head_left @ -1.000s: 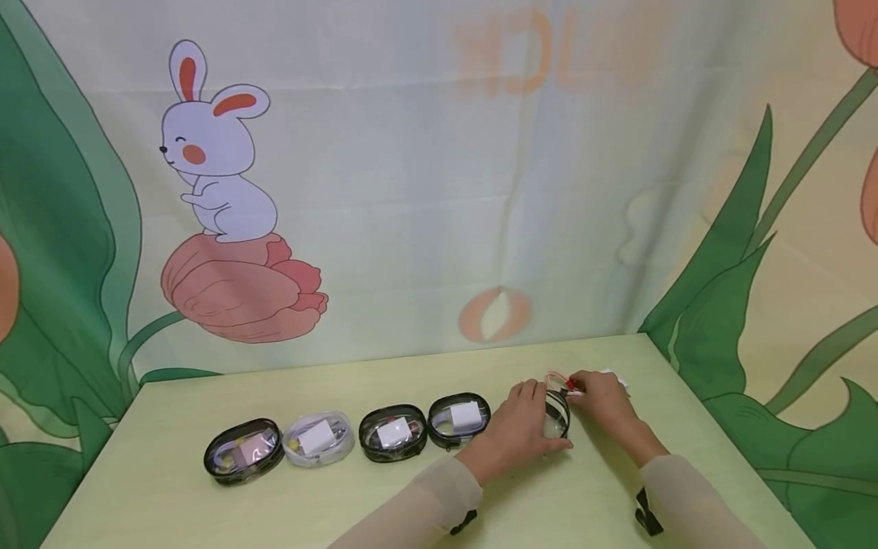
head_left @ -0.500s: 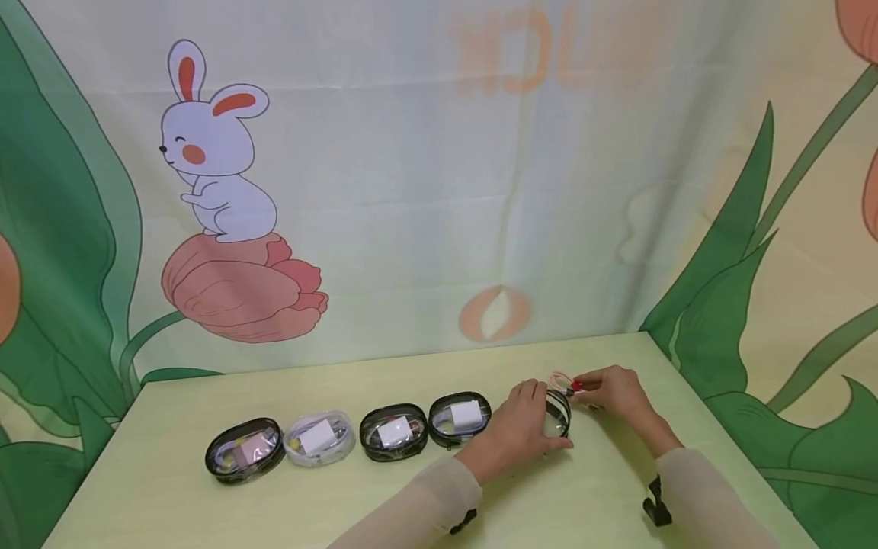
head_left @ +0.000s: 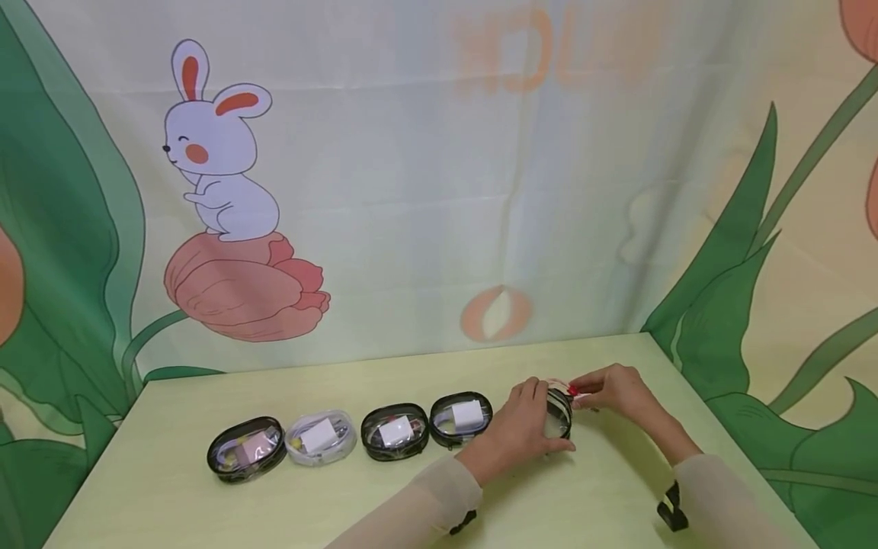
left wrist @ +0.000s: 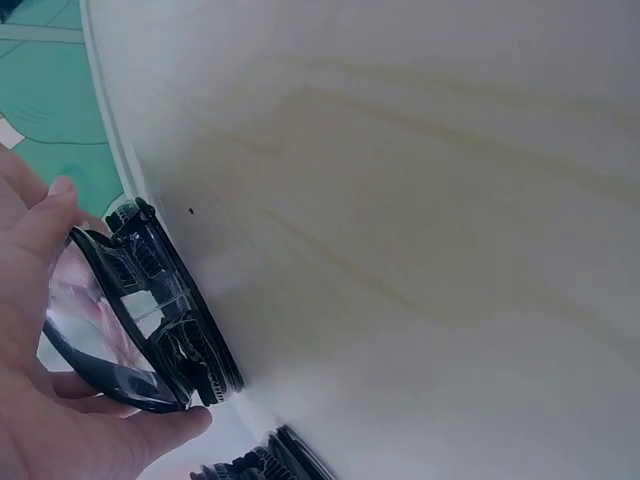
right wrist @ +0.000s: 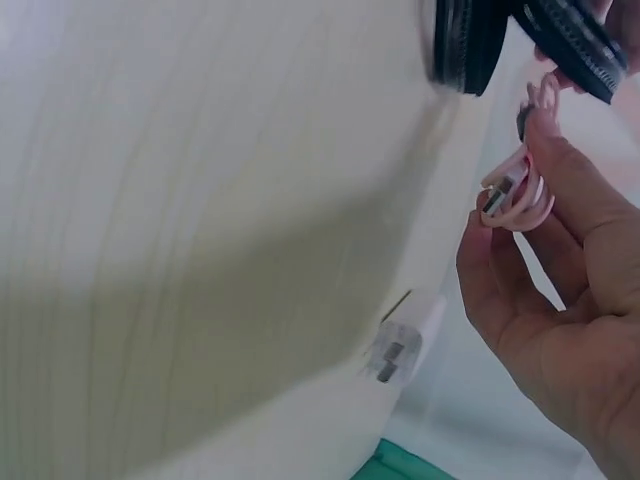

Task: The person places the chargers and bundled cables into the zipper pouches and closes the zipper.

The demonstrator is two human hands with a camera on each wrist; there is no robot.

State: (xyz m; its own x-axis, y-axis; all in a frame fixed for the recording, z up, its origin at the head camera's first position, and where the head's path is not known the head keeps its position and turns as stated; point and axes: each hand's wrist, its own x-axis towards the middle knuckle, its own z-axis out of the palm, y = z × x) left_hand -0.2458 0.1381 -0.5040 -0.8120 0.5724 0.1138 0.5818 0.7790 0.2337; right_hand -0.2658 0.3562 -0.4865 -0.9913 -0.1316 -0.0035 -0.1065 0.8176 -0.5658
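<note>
My left hand (head_left: 517, 427) grips a small clear oval zip case (head_left: 559, 415) with a black rim, its fingers and thumb spread over opposite ends. In the left wrist view the case (left wrist: 130, 310) stands with its zipped halves parted. On the case's right side, my right hand (head_left: 620, 393) pinches a coiled pink cable between thumb and fingers. The cable (right wrist: 520, 205) shows a metal USB plug in the right wrist view, close to the case's black edge (right wrist: 570, 40). A white charger block (right wrist: 405, 340) lies on the table beyond the right hand.
To the left stand several filled cases in a row: a black-rimmed one (head_left: 247, 450), a white-rimmed one (head_left: 321, 438), and further black-rimmed ones (head_left: 394, 432) (head_left: 461, 419). They hold cables and blocks. A printed cloth (head_left: 384, 191) hangs behind the table (head_left: 309, 518).
My right hand first drew back to the right, and the pink cable in its fingers has now moved left against the case. The left hand has stayed on the case.
</note>
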